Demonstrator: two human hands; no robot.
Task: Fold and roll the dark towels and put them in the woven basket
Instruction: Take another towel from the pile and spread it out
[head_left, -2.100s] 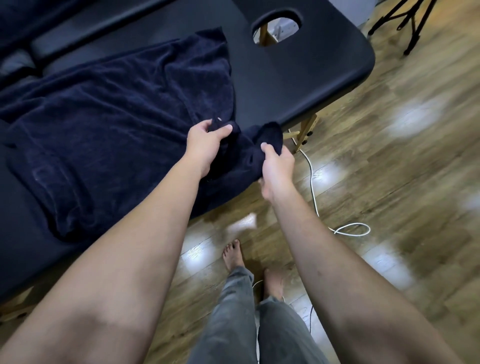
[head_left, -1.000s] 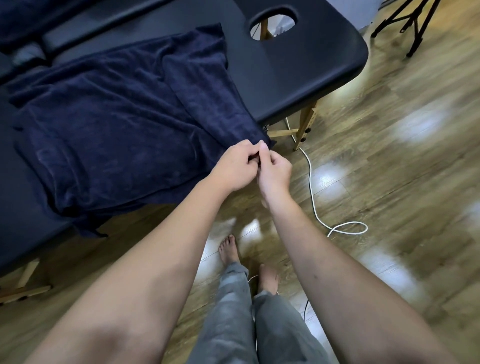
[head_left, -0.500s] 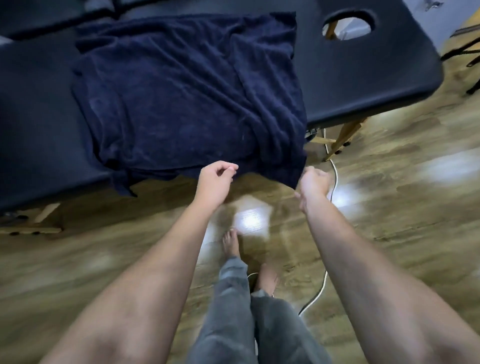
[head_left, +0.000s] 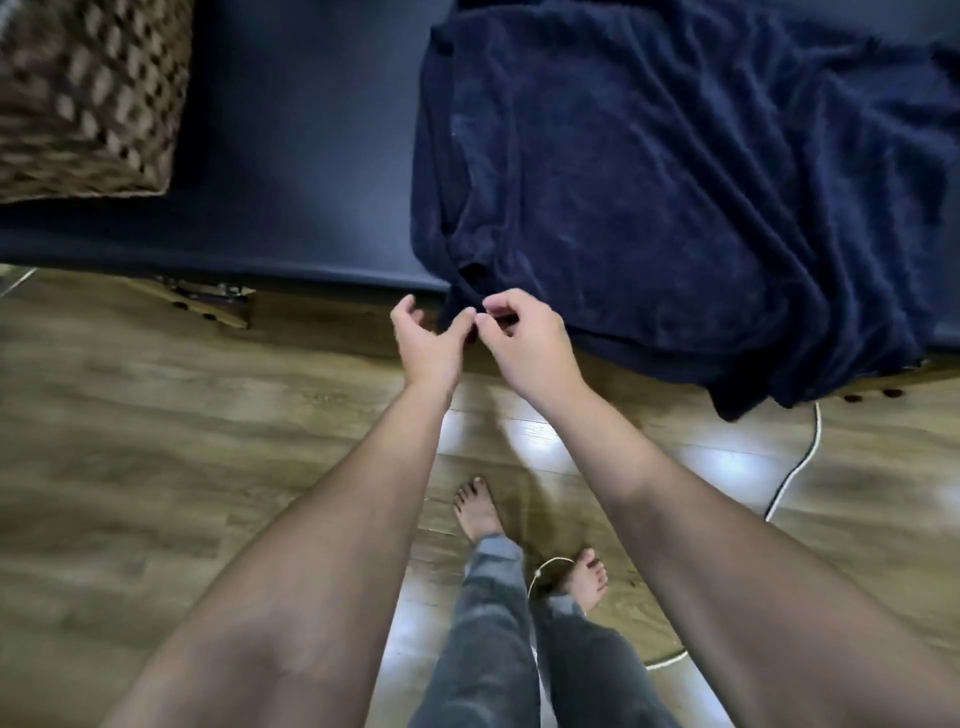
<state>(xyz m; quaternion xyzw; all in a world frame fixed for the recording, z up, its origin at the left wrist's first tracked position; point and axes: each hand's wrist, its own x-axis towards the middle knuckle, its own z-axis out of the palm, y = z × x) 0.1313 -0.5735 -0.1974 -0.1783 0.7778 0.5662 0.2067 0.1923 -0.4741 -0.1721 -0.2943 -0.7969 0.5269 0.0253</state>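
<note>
Head view: both hands have shifted to the navy towel's left corner, left hand loosely apart, right hand pinching; woven basket now near.

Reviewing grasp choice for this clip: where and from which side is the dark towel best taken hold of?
Probably at the near-left corner of the dark towel, where it spills over the table edge and hangs free. Come from the floor side and pinch that hanging hem; both hands, left hand and right hand, are already beside it.
</note>
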